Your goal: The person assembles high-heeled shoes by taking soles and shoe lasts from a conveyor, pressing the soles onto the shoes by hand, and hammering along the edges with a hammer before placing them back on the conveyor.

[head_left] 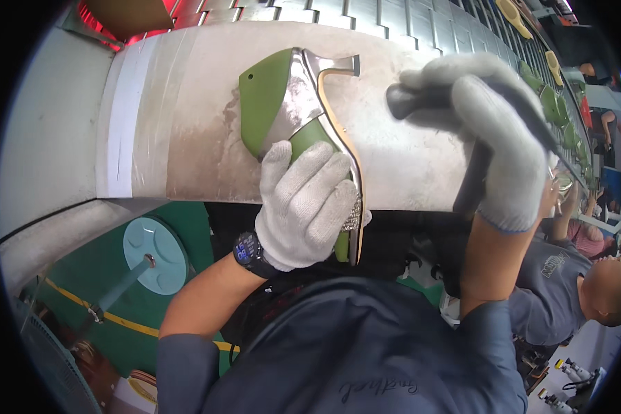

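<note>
My left hand (pixel 307 203), in a white knit glove, is closed around a high-heeled shoe (pixel 303 93) and rests it on the pale worktop. Metallic silver bands cross the shoe's green last (pixel 263 103), and its slim heel points right. Glittery trim shows by the toe, below my fingers. To the right, apart from the shoe, my gloved right hand (pixel 507 138) grips a dark hammer-like tool (pixel 421 102) with a rounded end. Motion blurs this tool, so its exact kind is unclear.
The worn worktop (pixel 203 90) has a raised pale wall on its left. Beyond it runs a slatted metal conveyor (pixel 352 15). More green lasts (pixel 555 107) stand at the right. A co-worker (pixel 555 276) is close on my right. A round blue stool (pixel 155 255) stands lower left.
</note>
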{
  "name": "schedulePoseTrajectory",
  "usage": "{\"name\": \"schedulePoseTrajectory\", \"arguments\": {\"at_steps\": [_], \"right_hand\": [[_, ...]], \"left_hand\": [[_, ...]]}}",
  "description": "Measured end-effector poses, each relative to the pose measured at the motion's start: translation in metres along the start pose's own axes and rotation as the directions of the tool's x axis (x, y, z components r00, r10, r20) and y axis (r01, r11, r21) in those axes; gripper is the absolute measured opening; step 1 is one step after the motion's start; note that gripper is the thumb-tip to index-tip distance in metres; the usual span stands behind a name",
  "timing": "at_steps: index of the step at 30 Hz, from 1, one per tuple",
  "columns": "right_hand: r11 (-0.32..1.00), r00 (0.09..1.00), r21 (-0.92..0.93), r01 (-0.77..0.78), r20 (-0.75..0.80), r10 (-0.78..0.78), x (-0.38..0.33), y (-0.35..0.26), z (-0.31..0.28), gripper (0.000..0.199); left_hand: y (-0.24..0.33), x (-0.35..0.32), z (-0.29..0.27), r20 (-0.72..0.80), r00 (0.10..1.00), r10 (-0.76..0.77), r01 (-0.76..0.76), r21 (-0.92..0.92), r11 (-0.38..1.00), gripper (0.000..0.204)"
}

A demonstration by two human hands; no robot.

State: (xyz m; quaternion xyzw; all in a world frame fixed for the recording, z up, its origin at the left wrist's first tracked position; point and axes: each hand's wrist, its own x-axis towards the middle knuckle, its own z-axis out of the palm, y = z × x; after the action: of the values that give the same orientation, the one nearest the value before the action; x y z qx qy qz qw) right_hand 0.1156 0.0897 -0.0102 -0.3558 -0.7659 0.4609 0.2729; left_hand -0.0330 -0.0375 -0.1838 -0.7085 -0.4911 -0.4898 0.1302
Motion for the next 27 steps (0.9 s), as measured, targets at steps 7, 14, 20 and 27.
{"name": "schedulePoseTrajectory", "arguments": {"at_steps": [7, 14, 20, 27], "right_hand": [[0.909, 0.915, 0.135, -0.395, 0.149, 0.375, -0.015, 0.026, -0.002, 0.031], [0.847, 0.954, 0.492, 0.199, -0.295, -0.053, -0.083, 0.010, -0.009, 0.038], [0.825, 0.968, 0.529, -0.199, -0.024, 0.248, -0.066, 0.032, 0.000, 0.024], [0.782, 0.990, -0.620, 0.058, -0.066, -0.126, -0.061, 0.046, -0.032, 0.042]], "left_hand": [[0.003, 0.000, 0.005, -0.041, 0.998, -0.051, 0.048, -0.071, 0.996, 0.039], [0.013, 0.005, 0.005, -0.001, 1.000, -0.012, 0.011, -0.032, 0.999, 0.067], [0.012, 0.004, 0.009, 0.022, 0.999, 0.048, -0.048, -0.015, 0.999, 0.089], [-0.002, 0.028, -0.063, -0.059, 0.930, -0.362, 0.339, -0.244, 0.909, 0.071]]}}
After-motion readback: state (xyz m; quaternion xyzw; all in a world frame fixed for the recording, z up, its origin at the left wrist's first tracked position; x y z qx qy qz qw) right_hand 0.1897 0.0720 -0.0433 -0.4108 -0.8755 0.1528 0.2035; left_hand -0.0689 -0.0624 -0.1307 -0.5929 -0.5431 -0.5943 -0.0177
